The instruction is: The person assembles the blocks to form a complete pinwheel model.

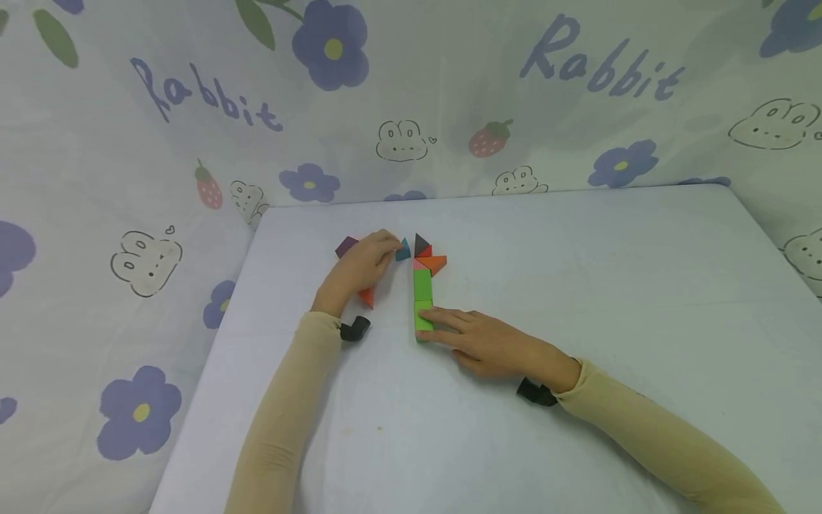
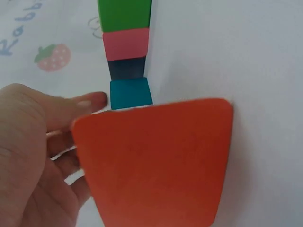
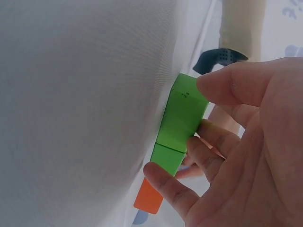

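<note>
Left of the row of blocks, my left hand (image 1: 367, 260) reaches a small blue triangular block (image 1: 403, 251). In the left wrist view a fingertip lies right at the side of this teal-blue block (image 2: 131, 93). A large orange-red block (image 2: 156, 163) stands close in front of the other fingers and partly hides them. My right hand (image 1: 491, 346) is stretched to the green blocks (image 1: 422, 284), which stand end to end. Two long fingers rest on the nearer one, while the right wrist view has the thumb at the end of the green block (image 3: 182, 113).
Beyond the green blocks sit a pink piece (image 1: 419, 264), an orange block (image 1: 435, 264), a red one (image 1: 427, 251) and a dark grey triangle (image 1: 420, 244). A purple block (image 1: 347, 246) and a red-orange point (image 1: 367, 297) show around my left hand. Printed cloth (image 1: 449, 86) hangs behind the white table (image 1: 610, 285).
</note>
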`<state>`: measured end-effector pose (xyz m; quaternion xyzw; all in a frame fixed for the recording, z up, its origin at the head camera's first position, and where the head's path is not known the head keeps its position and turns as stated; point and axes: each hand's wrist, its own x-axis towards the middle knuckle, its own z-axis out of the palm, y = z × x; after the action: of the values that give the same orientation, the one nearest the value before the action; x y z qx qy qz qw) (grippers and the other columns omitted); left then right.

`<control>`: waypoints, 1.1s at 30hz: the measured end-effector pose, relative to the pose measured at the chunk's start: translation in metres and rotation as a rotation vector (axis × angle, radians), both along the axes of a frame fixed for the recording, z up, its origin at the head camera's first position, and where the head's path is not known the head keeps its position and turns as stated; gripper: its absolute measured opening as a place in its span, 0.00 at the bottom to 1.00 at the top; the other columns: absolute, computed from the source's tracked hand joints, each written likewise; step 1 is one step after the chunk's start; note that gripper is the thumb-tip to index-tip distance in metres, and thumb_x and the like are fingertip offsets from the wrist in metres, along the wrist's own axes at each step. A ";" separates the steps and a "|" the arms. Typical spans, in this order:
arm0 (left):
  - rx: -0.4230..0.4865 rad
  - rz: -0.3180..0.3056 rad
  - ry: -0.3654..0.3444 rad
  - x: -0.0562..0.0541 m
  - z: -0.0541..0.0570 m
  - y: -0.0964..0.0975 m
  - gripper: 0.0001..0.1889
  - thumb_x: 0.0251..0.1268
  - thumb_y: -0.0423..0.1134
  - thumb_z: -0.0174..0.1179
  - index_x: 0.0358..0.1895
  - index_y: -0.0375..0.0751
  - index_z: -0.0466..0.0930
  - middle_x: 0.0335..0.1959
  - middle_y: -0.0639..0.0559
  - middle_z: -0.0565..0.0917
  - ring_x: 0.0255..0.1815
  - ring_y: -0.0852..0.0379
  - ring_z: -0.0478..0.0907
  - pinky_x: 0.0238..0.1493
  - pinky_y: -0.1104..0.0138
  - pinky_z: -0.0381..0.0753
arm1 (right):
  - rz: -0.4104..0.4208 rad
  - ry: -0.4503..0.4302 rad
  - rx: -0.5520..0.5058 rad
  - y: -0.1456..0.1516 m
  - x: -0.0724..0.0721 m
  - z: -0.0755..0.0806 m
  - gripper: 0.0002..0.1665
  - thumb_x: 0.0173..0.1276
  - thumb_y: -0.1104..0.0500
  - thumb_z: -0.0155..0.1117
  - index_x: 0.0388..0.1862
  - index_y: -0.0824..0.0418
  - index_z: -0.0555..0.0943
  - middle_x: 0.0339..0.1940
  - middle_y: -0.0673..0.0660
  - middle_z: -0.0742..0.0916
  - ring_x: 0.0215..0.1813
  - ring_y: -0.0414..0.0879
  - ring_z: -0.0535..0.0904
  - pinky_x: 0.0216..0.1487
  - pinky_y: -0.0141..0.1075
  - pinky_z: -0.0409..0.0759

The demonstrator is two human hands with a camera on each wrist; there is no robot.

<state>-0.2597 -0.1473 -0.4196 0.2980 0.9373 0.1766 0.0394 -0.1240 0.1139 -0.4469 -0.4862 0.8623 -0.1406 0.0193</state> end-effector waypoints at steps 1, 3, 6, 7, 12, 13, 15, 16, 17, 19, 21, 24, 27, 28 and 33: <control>-0.007 0.008 -0.016 0.001 0.000 0.001 0.18 0.78 0.35 0.45 0.64 0.42 0.75 0.68 0.49 0.74 0.71 0.49 0.68 0.74 0.55 0.65 | 0.000 -0.002 0.000 0.000 0.000 0.000 0.35 0.71 0.64 0.54 0.75 0.45 0.64 0.79 0.51 0.63 0.78 0.47 0.60 0.61 0.45 0.78; -0.023 0.027 -0.056 0.002 0.001 0.002 0.20 0.79 0.36 0.43 0.68 0.46 0.72 0.74 0.53 0.66 0.76 0.50 0.60 0.77 0.54 0.58 | 0.000 -0.004 0.001 0.000 0.000 0.001 0.35 0.71 0.64 0.54 0.75 0.45 0.64 0.79 0.51 0.62 0.78 0.47 0.60 0.61 0.45 0.78; -0.061 0.044 -0.077 0.004 0.001 0.003 0.21 0.79 0.36 0.42 0.70 0.50 0.69 0.76 0.54 0.63 0.78 0.51 0.56 0.78 0.54 0.56 | 0.000 -0.006 0.006 0.000 0.000 0.001 0.35 0.71 0.64 0.54 0.75 0.45 0.64 0.79 0.51 0.62 0.78 0.47 0.60 0.61 0.45 0.78; -0.073 0.044 -0.065 0.005 0.002 0.004 0.21 0.78 0.35 0.43 0.70 0.50 0.69 0.75 0.53 0.65 0.77 0.51 0.58 0.78 0.54 0.57 | 0.001 -0.006 0.008 0.000 0.000 0.001 0.35 0.71 0.64 0.54 0.75 0.45 0.64 0.79 0.51 0.62 0.78 0.47 0.60 0.61 0.45 0.78; -0.110 0.028 0.021 0.006 0.001 0.006 0.23 0.75 0.31 0.45 0.69 0.48 0.71 0.64 0.49 0.73 0.67 0.50 0.70 0.70 0.56 0.70 | 0.001 0.002 0.011 0.001 0.000 0.001 0.35 0.72 0.63 0.55 0.75 0.45 0.63 0.79 0.50 0.62 0.78 0.47 0.60 0.61 0.45 0.78; -0.112 0.027 0.024 0.006 0.001 0.006 0.23 0.75 0.31 0.44 0.69 0.48 0.71 0.62 0.49 0.73 0.65 0.50 0.70 0.69 0.57 0.72 | 0.002 0.002 0.010 0.001 0.000 0.001 0.35 0.72 0.63 0.55 0.75 0.45 0.63 0.79 0.50 0.62 0.78 0.47 0.60 0.60 0.44 0.78; -0.108 0.036 0.019 0.007 0.002 0.007 0.22 0.75 0.31 0.45 0.69 0.47 0.72 0.62 0.49 0.73 0.65 0.51 0.70 0.68 0.57 0.72 | 0.002 0.001 0.007 0.001 0.000 0.000 0.35 0.72 0.63 0.55 0.75 0.45 0.63 0.79 0.50 0.62 0.78 0.47 0.60 0.60 0.45 0.78; -0.101 0.043 0.012 0.007 0.004 0.007 0.22 0.75 0.31 0.45 0.68 0.47 0.72 0.63 0.49 0.73 0.67 0.51 0.69 0.70 0.57 0.71 | 0.001 -0.001 0.006 0.000 0.000 0.000 0.35 0.72 0.63 0.55 0.75 0.45 0.63 0.79 0.50 0.62 0.78 0.47 0.60 0.60 0.45 0.78; -0.090 0.047 0.009 0.007 0.005 0.006 0.21 0.76 0.31 0.45 0.67 0.46 0.74 0.64 0.49 0.72 0.68 0.50 0.69 0.71 0.57 0.70 | 0.001 -0.002 0.007 0.000 0.000 0.000 0.35 0.72 0.63 0.55 0.75 0.45 0.63 0.79 0.50 0.61 0.78 0.47 0.60 0.60 0.45 0.78; -0.074 0.051 -0.003 0.006 0.007 0.004 0.19 0.76 0.31 0.45 0.64 0.44 0.77 0.67 0.50 0.72 0.71 0.50 0.67 0.73 0.56 0.67 | 0.001 -0.006 0.007 0.000 0.000 0.000 0.35 0.72 0.63 0.54 0.76 0.45 0.63 0.79 0.50 0.61 0.78 0.47 0.59 0.61 0.45 0.78; -0.059 0.043 -0.012 0.005 0.008 0.002 0.18 0.75 0.30 0.46 0.61 0.43 0.79 0.68 0.50 0.72 0.73 0.50 0.65 0.75 0.56 0.65 | 0.002 -0.005 0.009 0.000 0.000 0.000 0.35 0.72 0.63 0.55 0.76 0.45 0.63 0.79 0.50 0.61 0.78 0.47 0.59 0.61 0.45 0.78; -0.060 0.021 -0.024 0.003 0.005 -0.001 0.19 0.75 0.30 0.46 0.61 0.44 0.80 0.69 0.50 0.73 0.73 0.49 0.66 0.74 0.56 0.65 | 0.006 0.000 0.009 0.000 0.000 0.001 0.35 0.72 0.63 0.55 0.76 0.45 0.63 0.79 0.51 0.62 0.78 0.48 0.60 0.61 0.45 0.78; -0.056 0.004 -0.022 0.002 0.002 -0.001 0.20 0.74 0.29 0.46 0.63 0.44 0.79 0.67 0.49 0.74 0.72 0.49 0.68 0.73 0.55 0.66 | 0.008 0.004 0.007 0.000 0.000 0.001 0.35 0.72 0.63 0.55 0.75 0.46 0.63 0.79 0.51 0.62 0.78 0.48 0.60 0.60 0.45 0.78; -0.058 0.000 -0.018 0.001 0.002 -0.001 0.20 0.75 0.29 0.45 0.63 0.44 0.78 0.67 0.49 0.74 0.71 0.48 0.68 0.73 0.55 0.66 | 0.008 0.004 0.008 0.000 0.000 0.001 0.35 0.72 0.63 0.54 0.75 0.46 0.63 0.79 0.51 0.62 0.78 0.48 0.60 0.60 0.45 0.78; -0.066 -0.017 0.004 0.001 0.000 0.001 0.20 0.75 0.29 0.45 0.64 0.44 0.78 0.66 0.48 0.74 0.71 0.48 0.68 0.73 0.57 0.67 | 0.006 0.004 0.006 0.000 0.000 0.001 0.35 0.72 0.63 0.54 0.76 0.46 0.63 0.79 0.51 0.62 0.78 0.48 0.60 0.60 0.45 0.78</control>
<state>-0.2584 -0.1460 -0.4192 0.3048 0.9401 0.1445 0.0491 -0.1243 0.1143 -0.4461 -0.4892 0.8611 -0.1371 0.0195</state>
